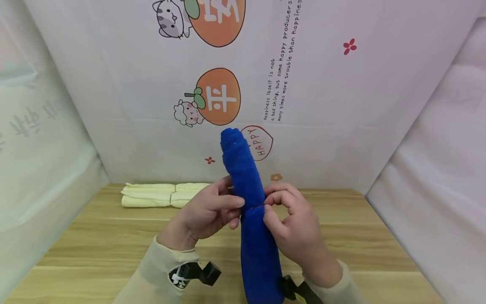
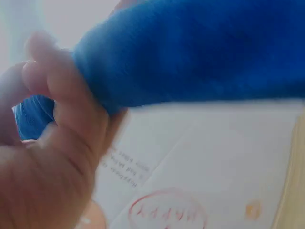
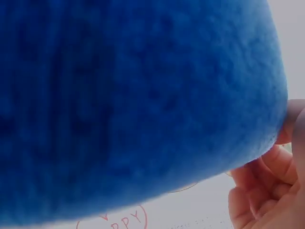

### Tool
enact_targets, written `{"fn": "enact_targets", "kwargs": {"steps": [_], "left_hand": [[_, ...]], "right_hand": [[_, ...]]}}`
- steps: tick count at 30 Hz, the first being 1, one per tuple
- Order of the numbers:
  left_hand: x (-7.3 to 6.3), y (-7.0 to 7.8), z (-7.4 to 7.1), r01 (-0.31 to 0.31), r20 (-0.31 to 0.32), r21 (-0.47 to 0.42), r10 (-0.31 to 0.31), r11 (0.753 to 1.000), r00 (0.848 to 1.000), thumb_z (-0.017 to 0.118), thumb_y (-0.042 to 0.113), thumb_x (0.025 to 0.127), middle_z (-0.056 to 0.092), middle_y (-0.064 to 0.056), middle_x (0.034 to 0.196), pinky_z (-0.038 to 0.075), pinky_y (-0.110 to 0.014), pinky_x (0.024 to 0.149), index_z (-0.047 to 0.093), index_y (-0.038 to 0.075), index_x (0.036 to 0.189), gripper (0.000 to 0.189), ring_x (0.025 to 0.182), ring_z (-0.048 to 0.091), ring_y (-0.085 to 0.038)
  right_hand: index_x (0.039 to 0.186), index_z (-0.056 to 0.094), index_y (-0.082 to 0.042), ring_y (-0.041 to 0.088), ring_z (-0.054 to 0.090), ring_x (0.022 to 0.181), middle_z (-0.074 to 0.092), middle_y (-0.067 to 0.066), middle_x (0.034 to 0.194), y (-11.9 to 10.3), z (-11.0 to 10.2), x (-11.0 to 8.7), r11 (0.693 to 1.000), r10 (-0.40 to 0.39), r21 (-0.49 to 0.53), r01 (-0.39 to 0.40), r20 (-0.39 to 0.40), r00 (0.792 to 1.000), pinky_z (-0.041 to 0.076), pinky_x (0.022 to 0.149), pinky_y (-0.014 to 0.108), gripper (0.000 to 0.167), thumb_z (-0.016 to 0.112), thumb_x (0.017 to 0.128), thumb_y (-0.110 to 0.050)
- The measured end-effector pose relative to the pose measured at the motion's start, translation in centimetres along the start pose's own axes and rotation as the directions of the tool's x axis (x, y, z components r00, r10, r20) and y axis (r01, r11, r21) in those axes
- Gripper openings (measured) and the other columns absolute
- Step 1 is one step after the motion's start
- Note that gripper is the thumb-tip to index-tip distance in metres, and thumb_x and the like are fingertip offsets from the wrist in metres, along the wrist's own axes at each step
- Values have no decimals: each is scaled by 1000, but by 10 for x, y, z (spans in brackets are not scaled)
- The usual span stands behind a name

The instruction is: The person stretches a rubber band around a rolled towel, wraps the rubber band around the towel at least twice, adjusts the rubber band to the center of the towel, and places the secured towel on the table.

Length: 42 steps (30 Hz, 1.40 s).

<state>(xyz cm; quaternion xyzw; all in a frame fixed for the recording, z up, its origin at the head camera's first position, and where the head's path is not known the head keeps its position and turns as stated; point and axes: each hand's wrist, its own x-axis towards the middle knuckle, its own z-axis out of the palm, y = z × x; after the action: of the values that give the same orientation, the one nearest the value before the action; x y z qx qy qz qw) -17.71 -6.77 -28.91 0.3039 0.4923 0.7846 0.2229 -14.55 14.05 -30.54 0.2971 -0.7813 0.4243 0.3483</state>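
Observation:
A rolled blue towel (image 1: 248, 177) is held up at a slant in the head view, drawn in at the middle by a thin band (image 1: 255, 207). My left hand (image 1: 206, 211) grips the roll from the left, thumb on the near side and some fingers hidden behind it. On the other side, my right hand (image 1: 294, 219) pinches the band with thumb and index finger at the roll's right edge. The blue towel (image 2: 190, 52) fills the upper part of the left wrist view. In the right wrist view, the towel (image 3: 143, 105) covers most of the frame.
Rolled pale yellow towels (image 1: 148, 196), tied with a thin band, lie at the back left of the wooden table (image 1: 360, 253). A printed white backdrop (image 1: 322, 105) stands behind, with white side walls (image 1: 448, 160) left and right.

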Motion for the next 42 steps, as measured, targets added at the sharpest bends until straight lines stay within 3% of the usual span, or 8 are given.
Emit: {"fn": "enact_targets", "kwargs": {"steps": [5,9,16,23,26,31,35,42], "left_hand": [[2,-1,2,-63,-91,250,88,966,992,74,28,93,61,-16,117,50,-31,79,34,6,151,74,91,58,-24],[3,0,6,-90,-136,314,139,945,981,72,19,94,60,-20,126,47,-46,98,40,2,146,64,115,56,-35],[3,-1,10,-51,-280,379,167,924,945,69,7,93,63,-16,125,47,-45,98,43,4,143,57,115,58,-33],[5,-4,8,-51,-390,422,232,905,891,72,11,93,64,-14,121,51,-44,93,48,7,138,51,109,62,-31],[5,-5,10,-35,-389,474,244,880,888,74,18,93,63,-11,121,53,-44,91,46,12,139,54,108,63,-29],[5,-4,16,8,-384,564,254,826,888,77,24,90,62,-7,120,54,-46,88,46,17,138,58,106,64,-26],[5,-2,23,64,-405,612,242,789,881,78,24,89,63,-6,115,55,-44,85,50,14,134,55,101,65,-23],[5,-1,32,152,-472,681,270,717,839,77,23,89,64,-7,103,59,-41,72,51,10,130,50,88,67,-22]], "right_hand": [[83,59,-16,12,56,89,60,-10,109,0,-2,-1,999,6,33,-8,45,999,48,74,27,20,60,86,5],[84,58,-17,14,57,94,58,-7,111,2,-2,-2,997,-48,62,43,87,995,47,79,28,23,61,85,5],[84,55,-19,22,52,110,54,1,119,6,-6,-3,989,-139,66,129,178,974,44,91,35,24,60,83,5],[81,57,-20,32,38,123,44,14,131,8,-12,-4,953,-303,89,289,279,911,38,90,43,22,57,79,2],[85,58,-20,30,39,125,43,13,134,7,-13,-5,970,-241,78,229,269,932,39,91,43,23,60,84,3],[91,68,-17,23,49,119,53,3,128,3,-12,-4,993,-110,-20,114,138,984,47,88,39,22,72,84,3],[88,76,-13,25,53,111,59,6,122,-4,-10,1,971,-190,-127,202,97,977,48,77,36,19,81,76,0],[86,80,-7,33,52,111,61,12,118,-13,-3,2,928,-284,-221,301,103,953,49,78,47,16,84,72,-3]]}}
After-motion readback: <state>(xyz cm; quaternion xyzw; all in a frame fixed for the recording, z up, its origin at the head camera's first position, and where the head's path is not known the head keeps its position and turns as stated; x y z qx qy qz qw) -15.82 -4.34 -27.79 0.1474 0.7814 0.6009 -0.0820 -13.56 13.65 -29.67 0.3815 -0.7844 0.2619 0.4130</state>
